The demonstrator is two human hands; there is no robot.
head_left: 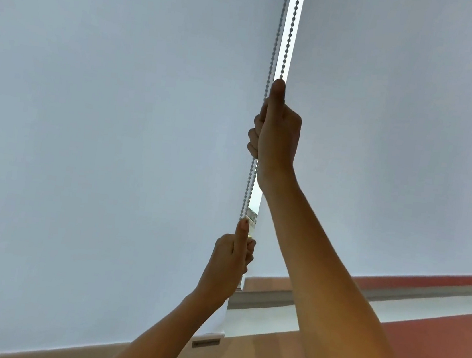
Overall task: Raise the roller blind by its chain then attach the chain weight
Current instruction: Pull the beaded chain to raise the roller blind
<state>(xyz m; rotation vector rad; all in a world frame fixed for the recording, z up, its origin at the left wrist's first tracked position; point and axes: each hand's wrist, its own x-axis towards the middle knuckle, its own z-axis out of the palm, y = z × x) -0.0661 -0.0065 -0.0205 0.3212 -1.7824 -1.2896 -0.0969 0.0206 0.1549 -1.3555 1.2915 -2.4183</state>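
Our right hand (pixel 278 130) is up high, closed in a fist around the thin chain of small grey beads (pixel 277 40), with the thumb pointing up along it. Our left hand (pixel 230 256) is lower down, also closed on the chain, with the thumb up too. So both hands hold the same chain, one above the other.

The chain runs in two lines side by side, in the bright gap between two blinds. We think it is light and floppy, and the round beads may slip through loose fingers, so a tight fist is a good way to hold it. Pulling straight down, hand over hand, should work best (a hard yank could snap a bead chain).

On the left is the big pale grey roller blind of smooth cloth (pixel 100 131). It hangs flat and reaches far down, with a stiff bottom bar (pixel 205 343) at its end. We think it still has a long way to go up. Another pale blind (pixel 399 140) hangs on the right. Below are a pale sill (pixel 267 300) and a red-brown wall (pixel 432 340).

We cannot see the chain weight anywhere.
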